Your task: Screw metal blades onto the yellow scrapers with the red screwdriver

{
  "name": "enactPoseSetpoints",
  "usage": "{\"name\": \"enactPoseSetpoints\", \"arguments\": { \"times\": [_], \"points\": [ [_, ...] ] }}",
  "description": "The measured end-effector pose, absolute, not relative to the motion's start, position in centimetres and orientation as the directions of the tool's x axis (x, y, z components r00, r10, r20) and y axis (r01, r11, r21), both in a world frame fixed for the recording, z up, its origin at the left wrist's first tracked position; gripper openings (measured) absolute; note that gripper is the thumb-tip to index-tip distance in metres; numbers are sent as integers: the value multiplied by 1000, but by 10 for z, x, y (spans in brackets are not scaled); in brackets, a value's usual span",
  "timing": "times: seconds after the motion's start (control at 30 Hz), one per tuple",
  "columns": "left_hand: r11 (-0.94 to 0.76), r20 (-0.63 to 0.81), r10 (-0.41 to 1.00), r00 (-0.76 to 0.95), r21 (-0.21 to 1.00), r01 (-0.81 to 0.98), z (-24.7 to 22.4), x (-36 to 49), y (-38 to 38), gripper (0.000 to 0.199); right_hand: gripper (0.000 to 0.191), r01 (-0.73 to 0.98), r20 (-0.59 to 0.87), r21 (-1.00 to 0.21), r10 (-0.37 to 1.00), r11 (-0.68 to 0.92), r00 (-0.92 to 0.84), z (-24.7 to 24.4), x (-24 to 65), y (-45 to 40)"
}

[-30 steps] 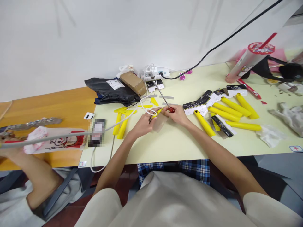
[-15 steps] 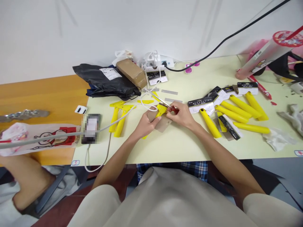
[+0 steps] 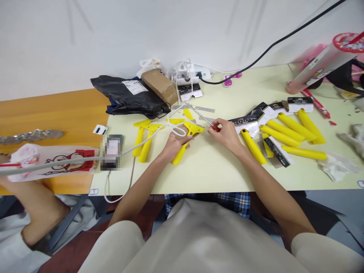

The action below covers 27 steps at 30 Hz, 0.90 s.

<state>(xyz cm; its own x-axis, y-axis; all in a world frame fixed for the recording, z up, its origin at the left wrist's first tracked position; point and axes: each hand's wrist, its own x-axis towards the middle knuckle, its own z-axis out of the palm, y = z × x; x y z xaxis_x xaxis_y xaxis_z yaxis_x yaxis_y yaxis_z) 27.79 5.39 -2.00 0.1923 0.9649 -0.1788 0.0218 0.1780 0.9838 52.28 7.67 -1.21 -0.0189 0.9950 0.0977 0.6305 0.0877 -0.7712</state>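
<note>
My left hand (image 3: 173,147) is wrapped round a yellow T-shaped scraper (image 3: 192,128), its wide head turned up and its handle slanting down towards me. My right hand (image 3: 226,133) grips a screwdriver (image 3: 201,115) by its red handle, the long metal shaft pointing up and left. A small gap lies between the screwdriver hand and the scraper head. Beside my left hand lie two more yellow scrapers (image 3: 146,151). Just beyond are a flat yellow strip (image 3: 174,121) and thin grey metal blades (image 3: 205,109). My left palm hides part of the held scraper.
Several yellow handles (image 3: 295,127) with black-and-white cards lie to the right. A phone (image 3: 112,151) and white cable are at left. Behind stand a black plastic parcel (image 3: 127,96), a cardboard box (image 3: 159,85) and a power strip (image 3: 201,71). Another person's arm (image 3: 40,201) shows at left.
My right hand has drawn the screwdriver back from the scraper, slightly rightwards. In my left hand the scraper has turned, so its handle now shows pointing towards me.
</note>
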Motion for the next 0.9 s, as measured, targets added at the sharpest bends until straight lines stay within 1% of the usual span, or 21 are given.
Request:
{"name": "enactPoseSetpoints", "arguments": {
  "times": [0.1, 0.2, 0.27, 0.33, 0.47, 0.53, 0.6, 0.73, 0.83, 0.87, 0.9],
  "points": [
    [314, -271, 943, 195, 916, -248, -18, 282, 53, 59, 18, 655, 64, -754, 998, 47, 2, -9, 527, 78],
    [330, -267, 939, 217, 876, -351, -16, 286, 52, 60, 30, 610, 72, -790, 997, 67, -16, -3, 528, 75],
    [318, -239, 940, 243, 872, -371, -14, 288, 50, 57, 35, 544, 72, -835, 996, 87, -48, 0, 527, 73],
    [301, -211, 943, 258, 872, -386, -12, 289, 49, 52, 40, 457, 30, -887, 996, 62, -78, 3, 525, 71],
    [288, -184, 945, 272, 862, -418, -7, 291, 46, 42, 43, 226, -167, -966, 972, -128, -165, 2, 523, 67],
    [293, -180, 941, 285, 855, -428, -5, 291, 45, 40, 42, 147, -198, -974, 958, -170, -206, 0, 524, 67],
    [307, -189, 937, 293, 847, -433, -4, 290, 44, 39, 40, 123, -190, -978, 957, -166, -218, -2, 525, 68],
    [384, -249, 909, 334, 813, -438, -6, 286, 45, 36, 36, 148, -170, -979, 959, -139, -228, -4, 527, 69],
    [502, -343, 853, 392, 742, -443, -4, 281, 49, 27, 31, 163, -159, -979, 955, -120, -251, -2, 527, 68],
    [548, -375, 826, 421, 709, -443, -3, 279, 51, 28, 30, 166, -159, -979, 954, -118, -256, -1, 527, 68],
    [588, -397, 799, 452, 675, -446, -1, 277, 52, 33, 29, 168, -162, -978, 953, -120, -258, -1, 527, 68]
  ]
}}
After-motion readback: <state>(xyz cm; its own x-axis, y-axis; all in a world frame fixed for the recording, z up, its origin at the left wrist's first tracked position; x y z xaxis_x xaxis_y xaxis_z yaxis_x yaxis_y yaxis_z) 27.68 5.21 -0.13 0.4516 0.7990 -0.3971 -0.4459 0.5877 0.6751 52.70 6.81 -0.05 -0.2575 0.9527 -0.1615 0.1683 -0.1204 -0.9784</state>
